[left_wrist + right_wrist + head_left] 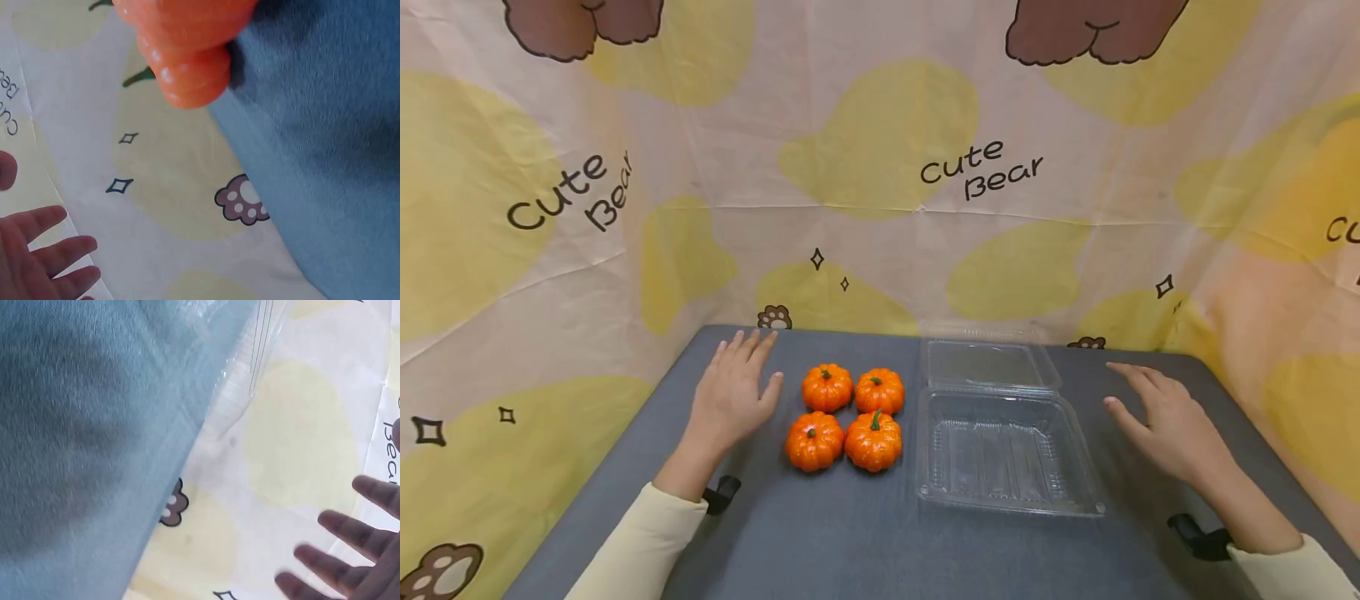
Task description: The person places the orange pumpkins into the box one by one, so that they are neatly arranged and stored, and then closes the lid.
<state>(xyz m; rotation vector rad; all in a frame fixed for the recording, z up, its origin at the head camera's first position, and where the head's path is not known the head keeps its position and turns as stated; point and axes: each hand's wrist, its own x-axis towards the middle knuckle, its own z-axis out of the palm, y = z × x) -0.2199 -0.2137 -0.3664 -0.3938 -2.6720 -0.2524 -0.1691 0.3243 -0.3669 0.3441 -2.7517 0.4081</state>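
Observation:
Several small orange pumpkins with green stems stand grouped in two rows: a back left pumpkin (827, 388), a back right pumpkin (880, 392), a front left pumpkin (815, 442) and a front right pumpkin (873, 442). Left of them is my left hand (735, 392), its fingers straight and nothing in it. To their right lies a clear plastic clamshell box (1009, 502), its lid (988, 365) folded back behind the base. My right hand (1172, 429) hovers right of the box, fingers extended, holding nothing. In the left wrist view, pumpkins (194, 75) show near the top.
A grey cloth-covered table (850, 550) bears everything. Behind it and along both sides hangs a printed fabric curtain (865, 150) with bear and paw motifs. Black wrist straps (722, 495) show below both wrists.

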